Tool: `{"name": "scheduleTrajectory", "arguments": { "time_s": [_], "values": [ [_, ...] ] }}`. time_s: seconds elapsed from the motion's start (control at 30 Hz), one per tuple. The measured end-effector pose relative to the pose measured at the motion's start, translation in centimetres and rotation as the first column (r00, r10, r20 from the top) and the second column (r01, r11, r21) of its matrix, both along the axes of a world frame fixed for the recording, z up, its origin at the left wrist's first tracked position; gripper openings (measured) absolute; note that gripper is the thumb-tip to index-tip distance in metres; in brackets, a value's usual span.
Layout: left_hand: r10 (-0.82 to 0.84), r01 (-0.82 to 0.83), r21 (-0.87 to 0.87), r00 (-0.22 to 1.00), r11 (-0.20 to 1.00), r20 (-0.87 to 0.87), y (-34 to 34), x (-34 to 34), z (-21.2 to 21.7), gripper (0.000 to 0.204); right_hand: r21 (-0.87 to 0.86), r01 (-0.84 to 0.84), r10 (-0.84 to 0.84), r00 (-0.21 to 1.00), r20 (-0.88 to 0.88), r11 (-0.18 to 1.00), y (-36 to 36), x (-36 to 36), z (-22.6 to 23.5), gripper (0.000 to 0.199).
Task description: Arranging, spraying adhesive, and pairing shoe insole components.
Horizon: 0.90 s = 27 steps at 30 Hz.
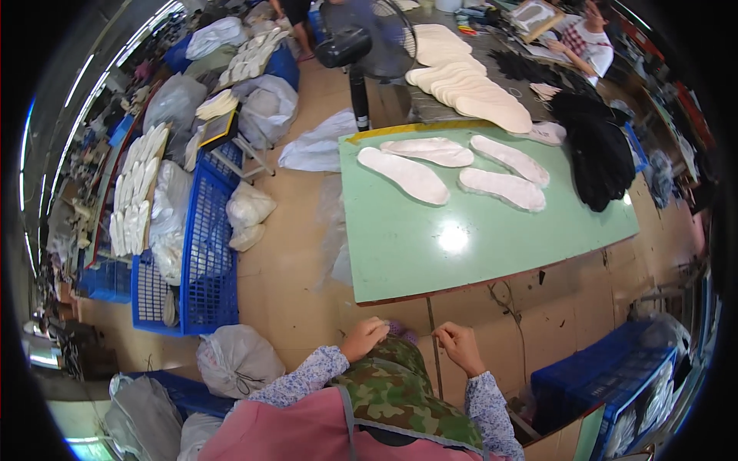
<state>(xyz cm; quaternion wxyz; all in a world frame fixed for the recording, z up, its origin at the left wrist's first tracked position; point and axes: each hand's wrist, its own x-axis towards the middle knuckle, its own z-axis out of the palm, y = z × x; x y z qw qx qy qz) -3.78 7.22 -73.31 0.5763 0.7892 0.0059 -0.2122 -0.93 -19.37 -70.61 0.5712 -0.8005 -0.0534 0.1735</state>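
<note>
My left hand [364, 339] is in front of my lap, its fingers curled together. To its right, my right hand [460, 346] is also closed, thumb against the fingers. Whatever either hand may hold is too small to make out. Both hands are off the green tabletop [492, 246], short of its near edge. White shoe insoles lie spread on that tabletop: a long one [403, 177] at the left, one [427, 151] behind it, one [503, 189] at the centre right and another [510, 159] beyond. A camouflage apron [411, 384] covers my lap.
Cream insole pieces [469, 88] are fanned out behind the board, beside a black fan [346, 50]. Black fabric pieces [600, 157] hang at the right. Blue crates [209, 246] and a tied white bag [240, 357] stand left. Another person [588, 42] sits at the far right.
</note>
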Motion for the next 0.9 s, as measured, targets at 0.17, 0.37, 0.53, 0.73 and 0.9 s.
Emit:
{"name": "scheduleTrajectory", "arguments": {
  "time_s": [0.17,0.37,0.53,0.73,0.9],
  "values": [
    [0.141,-0.143,-0.061,0.989,0.988,-0.032,2.9,-1.8,0.9,0.018,-0.087,-0.117,0.125,0.988,0.094,0.989,4.0,4.8,-0.9,0.016],
    [0.442,-0.444,-0.062,0.896,0.894,-0.038,6.4,-1.4,2.0,0.017,-0.084,-0.318,0.328,0.928,0.176,0.944,12.4,8.8,0.1,0.024],
    [0.448,-0.448,-0.011,0.893,0.894,0.05,13.8,1.0,1.2,0.023,-0.111,-0.28,0.292,0.95,0.112,0.953,20.5,12.5,-1.4,0.026],
    [0.55,-0.557,-0.125,0.831,0.821,-0.087,30.0,4.5,-3.8,0.039,-0.381,0.051,0.031,0.978,0.206,0.923,29.5,19.9,-5.7,0.028],
    [0.616,-0.621,-0.145,0.783,0.77,-0.081,46.0,7.4,-3.8,0.035,-0.656,0.271,-0.194,0.963,0.189,0.704,34.5,23.8,-7.9,0.026]
  ]
}}
